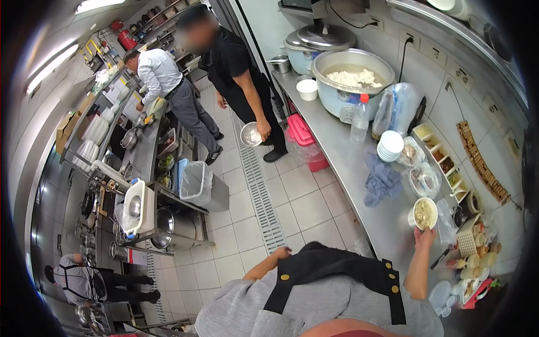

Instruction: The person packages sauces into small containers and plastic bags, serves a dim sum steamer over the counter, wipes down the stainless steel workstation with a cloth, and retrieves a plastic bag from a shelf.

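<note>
My right hand [425, 238] is closed round the lower side of a white cup [416, 218] over the steel counter [387, 224]. Pale, greenish-flecked food [425, 213] shows inside the cup. My left hand [282, 252] hangs above the tiled floor near my apron; its fingers are small and partly hidden, so their pose is unclear. Left of the cup on the counter lies a crumpled blue cloth [382, 178]. Beyond it stands a stack of white bowls [390, 146], beside plastic bags of food [424, 180].
A large pot of rice [351, 70], a clear bottle [360, 121] and a row of food compartments [441, 160] are along the counter. A person in black holding a metal bowl [250, 135] stands in the aisle. Another person [160, 73] works at the far shelves; a third is lower left.
</note>
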Motion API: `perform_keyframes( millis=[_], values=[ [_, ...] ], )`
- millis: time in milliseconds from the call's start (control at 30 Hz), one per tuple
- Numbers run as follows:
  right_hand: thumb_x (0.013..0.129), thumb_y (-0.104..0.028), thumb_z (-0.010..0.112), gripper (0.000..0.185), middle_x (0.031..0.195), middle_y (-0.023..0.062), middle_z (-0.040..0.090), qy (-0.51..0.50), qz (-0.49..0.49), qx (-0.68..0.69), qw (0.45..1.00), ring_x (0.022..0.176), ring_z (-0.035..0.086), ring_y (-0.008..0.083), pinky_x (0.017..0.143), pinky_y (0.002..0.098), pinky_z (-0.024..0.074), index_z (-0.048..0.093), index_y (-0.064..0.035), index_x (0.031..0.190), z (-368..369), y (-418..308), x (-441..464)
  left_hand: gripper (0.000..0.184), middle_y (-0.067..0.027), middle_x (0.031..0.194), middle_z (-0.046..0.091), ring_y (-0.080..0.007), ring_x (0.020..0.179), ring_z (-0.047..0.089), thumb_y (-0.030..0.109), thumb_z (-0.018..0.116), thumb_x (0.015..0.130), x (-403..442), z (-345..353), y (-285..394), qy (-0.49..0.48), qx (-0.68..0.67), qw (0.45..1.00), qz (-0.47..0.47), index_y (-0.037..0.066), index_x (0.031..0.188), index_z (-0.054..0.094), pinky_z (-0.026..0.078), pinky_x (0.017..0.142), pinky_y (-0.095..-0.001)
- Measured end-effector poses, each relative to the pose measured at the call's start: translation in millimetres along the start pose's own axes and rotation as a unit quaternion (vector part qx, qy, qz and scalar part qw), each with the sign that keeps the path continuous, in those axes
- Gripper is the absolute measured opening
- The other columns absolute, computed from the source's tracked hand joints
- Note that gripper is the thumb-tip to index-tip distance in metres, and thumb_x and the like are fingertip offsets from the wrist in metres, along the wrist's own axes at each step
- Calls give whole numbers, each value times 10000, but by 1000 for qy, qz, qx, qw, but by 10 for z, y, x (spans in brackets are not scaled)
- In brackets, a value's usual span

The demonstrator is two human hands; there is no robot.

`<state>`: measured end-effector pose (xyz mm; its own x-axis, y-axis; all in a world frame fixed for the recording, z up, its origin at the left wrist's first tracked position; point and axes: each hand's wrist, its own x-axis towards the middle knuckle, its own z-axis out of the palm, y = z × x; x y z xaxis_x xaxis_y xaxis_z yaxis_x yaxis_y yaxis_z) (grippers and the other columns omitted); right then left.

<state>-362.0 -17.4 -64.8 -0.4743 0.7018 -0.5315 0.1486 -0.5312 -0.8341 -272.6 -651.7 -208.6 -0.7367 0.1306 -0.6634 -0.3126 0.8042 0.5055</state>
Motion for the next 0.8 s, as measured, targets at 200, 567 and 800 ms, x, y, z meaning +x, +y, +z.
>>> perform_keyframes(
  millis=[200,567,800],
  values=[
    [893,-88,581,544,1138,148,607,-17,25,51,998,736,700,283,593,320,580,367,-172,1385,35,190,-83,455,-174,1105,730,-350,1036,688,382,698,825,71,-269,-783,13,0,1000,-15,83,1167,719,540,885,-418],
    [911,-76,472,380,947,159,669,-14,57,-21,998,678,688,238,541,314,570,527,-73,1286,47,400,379,370,-195,1109,722,-348,1048,683,283,677,827,34,-920,-984,138,-113,975,-131,56,1112,737,532,941,-412],
    [906,-26,510,382,1056,145,679,-33,69,-62,995,810,682,243,659,331,593,592,-69,1277,240,552,375,379,-184,1065,736,-330,986,703,236,682,831,-31,-540,-1168,120,-124,984,-54,48,1159,714,551,878,-405]
  ],
)
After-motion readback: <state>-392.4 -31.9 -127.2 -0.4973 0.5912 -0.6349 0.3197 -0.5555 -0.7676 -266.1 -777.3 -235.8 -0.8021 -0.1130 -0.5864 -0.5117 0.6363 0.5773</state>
